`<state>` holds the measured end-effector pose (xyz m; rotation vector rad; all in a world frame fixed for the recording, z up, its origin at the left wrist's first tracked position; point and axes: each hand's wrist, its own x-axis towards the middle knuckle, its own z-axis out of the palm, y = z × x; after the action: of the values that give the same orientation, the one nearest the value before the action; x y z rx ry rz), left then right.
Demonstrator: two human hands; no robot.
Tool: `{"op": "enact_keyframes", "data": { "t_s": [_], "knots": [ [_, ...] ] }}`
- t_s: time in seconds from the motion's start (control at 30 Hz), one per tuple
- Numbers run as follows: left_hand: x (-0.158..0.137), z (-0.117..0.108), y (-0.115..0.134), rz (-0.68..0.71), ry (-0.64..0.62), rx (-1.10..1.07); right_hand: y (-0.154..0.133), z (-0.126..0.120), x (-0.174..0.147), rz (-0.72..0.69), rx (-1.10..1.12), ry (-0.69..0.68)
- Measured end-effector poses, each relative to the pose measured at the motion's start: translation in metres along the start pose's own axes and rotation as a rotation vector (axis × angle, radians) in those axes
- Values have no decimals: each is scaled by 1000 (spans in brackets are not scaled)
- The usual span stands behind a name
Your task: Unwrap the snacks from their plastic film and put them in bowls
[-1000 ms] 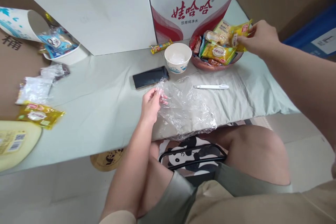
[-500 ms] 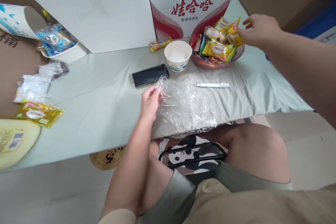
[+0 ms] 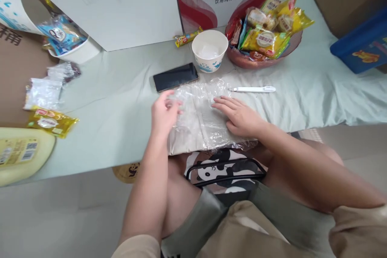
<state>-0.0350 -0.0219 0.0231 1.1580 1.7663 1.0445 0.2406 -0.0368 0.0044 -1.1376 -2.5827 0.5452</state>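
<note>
A clear, crinkled sheet or bag of plastic film (image 3: 199,117) lies spread at the near edge of the cloth-covered table. My right hand (image 3: 242,117) rests over its right side, palm down with fingers stretched out. At the left edge of the film is my left hand (image 3: 165,113), its fingers loosely curved and apart, with nothing visible gripped between them. Just beyond the film are a black phone (image 3: 175,77), a white paper cup (image 3: 210,50) with something whitish inside, and a white utility knife (image 3: 253,89).
Packaged snacks fill a pink bowl (image 3: 263,62) at the back right. White cartons (image 3: 105,4) stand behind. A blue box (image 3: 363,44) is far right. At left are wrapped snacks, a yellow packet (image 3: 53,122), a tipped paper cup (image 3: 18,10) and a pale yellow container (image 3: 24,155).
My right hand has come back from the snack bowl onto the plastic film. My left hand has released the film's raised edge, which now lies flatter. A yellow packet leans farther out of the bowl.
</note>
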Motion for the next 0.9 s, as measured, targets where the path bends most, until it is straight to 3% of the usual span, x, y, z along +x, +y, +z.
{"op": "enact_keyframes", "data": {
  "t_s": [0.07,0.13,0.2,0.23,0.33,0.4,0.47,0.6,0.9],
  "knots": [
    [3,-11,-2,21,207,-3,-2,-3,-2,34,-47,-41],
    [-3,-16,0,185,427,32,-5,-6,-4,75,-83,-34],
    [-16,-13,6,403,495,136,-7,-7,-5,89,-93,11],
    [-23,-8,9,491,397,210,-7,-7,-5,77,-84,42],
    [-39,9,15,617,-139,450,-2,-9,-5,36,-29,142],
    [-39,14,14,613,-330,554,4,-12,-6,50,-19,167],
    [-34,12,10,553,-437,639,11,-14,-7,71,-32,149],
    [-26,-2,4,416,-550,730,21,-15,-10,54,-50,151],
    [-27,-10,-3,420,-455,654,15,-26,-6,83,-58,384]
  ]
}}
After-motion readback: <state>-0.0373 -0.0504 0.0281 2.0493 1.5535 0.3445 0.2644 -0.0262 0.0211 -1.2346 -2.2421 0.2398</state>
